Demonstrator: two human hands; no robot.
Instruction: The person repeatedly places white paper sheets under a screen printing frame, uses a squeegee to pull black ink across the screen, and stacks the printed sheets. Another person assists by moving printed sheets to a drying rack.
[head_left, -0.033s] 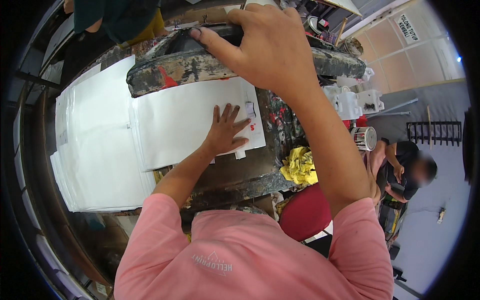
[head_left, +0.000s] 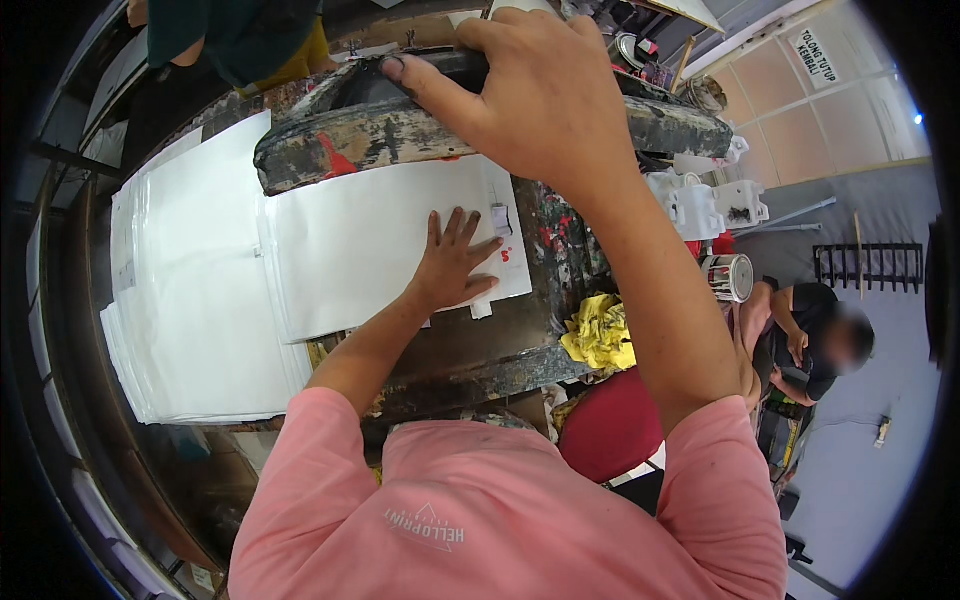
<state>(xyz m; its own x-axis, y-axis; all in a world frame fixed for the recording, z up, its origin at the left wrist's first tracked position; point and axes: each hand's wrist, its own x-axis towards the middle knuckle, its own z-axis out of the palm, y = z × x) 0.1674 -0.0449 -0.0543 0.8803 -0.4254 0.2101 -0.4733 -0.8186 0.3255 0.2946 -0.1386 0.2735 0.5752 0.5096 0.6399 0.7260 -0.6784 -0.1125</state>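
Note:
My left hand (head_left: 455, 262) lies flat with fingers spread on a white sheet (head_left: 350, 240), near its right end. Its fingertips are stained dark. Beside them are a small pale tab (head_left: 501, 220) and a small red print mark. My right hand (head_left: 535, 95) grips the near side of a paint-stained wooden screen frame (head_left: 375, 140), thumb on its inner edge and fingers over the top. The frame is black with red smears and overlaps the sheet's far edge; most of its inside is hidden. Left of the sheet lies a large stack of white paper (head_left: 200, 270).
Right of the dark, paint-spattered table (head_left: 470, 345) lie a crumpled yellow cloth (head_left: 598, 332), a paint can (head_left: 728, 277) and white plastic containers (head_left: 695, 205). A red seat (head_left: 612, 425) stands in front. One person (head_left: 815, 330) sits at right; another (head_left: 240, 40) stands across the table.

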